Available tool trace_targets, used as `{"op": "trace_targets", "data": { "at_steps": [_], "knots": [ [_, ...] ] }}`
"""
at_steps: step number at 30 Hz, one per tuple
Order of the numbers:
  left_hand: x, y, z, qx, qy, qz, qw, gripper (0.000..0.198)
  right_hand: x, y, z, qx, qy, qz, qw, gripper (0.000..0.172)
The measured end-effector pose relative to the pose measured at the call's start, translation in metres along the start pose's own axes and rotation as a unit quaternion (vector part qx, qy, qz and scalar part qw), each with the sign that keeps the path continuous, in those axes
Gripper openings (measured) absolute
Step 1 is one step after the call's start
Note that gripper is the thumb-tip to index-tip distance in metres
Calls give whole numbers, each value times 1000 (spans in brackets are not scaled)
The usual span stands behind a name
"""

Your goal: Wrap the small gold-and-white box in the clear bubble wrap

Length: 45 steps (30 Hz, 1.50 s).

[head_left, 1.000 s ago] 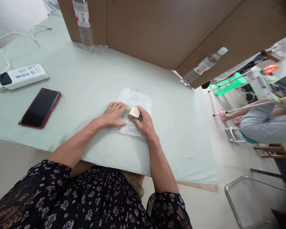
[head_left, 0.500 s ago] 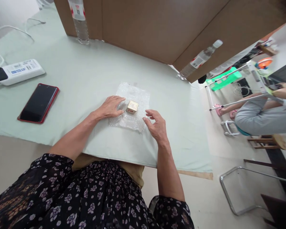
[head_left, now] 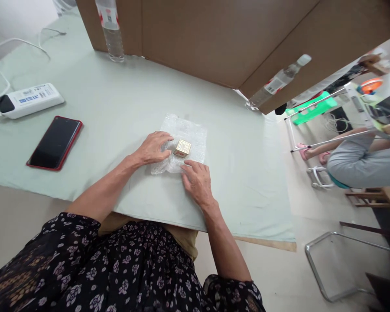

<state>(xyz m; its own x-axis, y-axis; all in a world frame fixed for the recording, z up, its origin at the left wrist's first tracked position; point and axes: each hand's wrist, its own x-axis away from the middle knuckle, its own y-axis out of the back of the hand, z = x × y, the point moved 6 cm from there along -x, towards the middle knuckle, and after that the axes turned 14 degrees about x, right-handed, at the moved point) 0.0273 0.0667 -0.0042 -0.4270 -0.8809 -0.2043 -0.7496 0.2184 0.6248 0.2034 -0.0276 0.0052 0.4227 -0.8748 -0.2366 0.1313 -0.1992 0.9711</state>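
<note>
A small gold box with printed sides (head_left: 182, 148) sits on a sheet of clear bubble wrap (head_left: 194, 128) in the middle of the table. My left hand (head_left: 153, 148) lies at the sheet's left edge, thumb and fingers apart, with its fingertips close to the box. At the near right edge of the sheet is my right hand (head_left: 199, 181), its fingers curved and the thumb apart from them. The fingertips are over the wrap, just in front of the box. Between the hands the near edge of the wrap looks creased, and its near right corner is hidden.
A phone in a red case (head_left: 54, 143) and a white device with a cable (head_left: 35, 99) lie on the left. Behind stands a brown cardboard panel (head_left: 195, 39), with water bottles (head_left: 112, 39) (head_left: 274, 86) against it. Another person's leg (head_left: 360, 162) shows at right.
My right hand has moved left and nearer to me, onto the near edge of the bubble wrap, which is now creased. My left hand and the box have hardly moved.
</note>
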Motion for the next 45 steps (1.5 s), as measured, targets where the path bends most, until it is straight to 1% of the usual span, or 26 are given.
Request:
{"op": "trace_targets", "data": {
  "at_steps": [3,4,7,9,12,13,15,17,20,28,38,45],
  "knots": [
    [0,1,-2,-1,-2,-3,1000,49,-3,5,-1,-42,5,-44,998,16],
    [0,0,-2,-2,-1,2,1000,50,-4,9,-3,-63,4,-57,996,14],
    [1,-3,-3,-1,6,22,1000,55,-10,19,-16,-94,-35,-90,991,21],
    [2,-6,-2,-5,12,37,999,61,-19,19,-26,-88,-66,-96,989,31],
    [4,-9,-3,-20,22,65,997,70,-39,6,-36,-91,-72,-62,991,50],
    [5,-10,-3,-26,25,76,996,71,-46,0,-38,-100,-70,-45,992,51],
    [5,-11,-5,-32,28,94,995,73,-56,-10,-41,-122,-64,-21,990,48],
    [6,-11,-6,-33,27,105,994,72,-61,-16,-43,-139,-59,-18,988,43],
    [6,-11,-7,-27,20,108,994,70,-62,-15,-44,-143,-51,-22,988,41],
    [7,-12,-6,-15,11,113,993,68,-64,-13,-44,-125,-34,3,992,45],
    [7,-11,-7,-22,21,121,992,71,-63,-16,-45,-138,-48,8,989,48],
    [6,-11,-6,-15,10,116,993,69,-60,-16,-46,-149,-39,19,988,50]
  ]
}}
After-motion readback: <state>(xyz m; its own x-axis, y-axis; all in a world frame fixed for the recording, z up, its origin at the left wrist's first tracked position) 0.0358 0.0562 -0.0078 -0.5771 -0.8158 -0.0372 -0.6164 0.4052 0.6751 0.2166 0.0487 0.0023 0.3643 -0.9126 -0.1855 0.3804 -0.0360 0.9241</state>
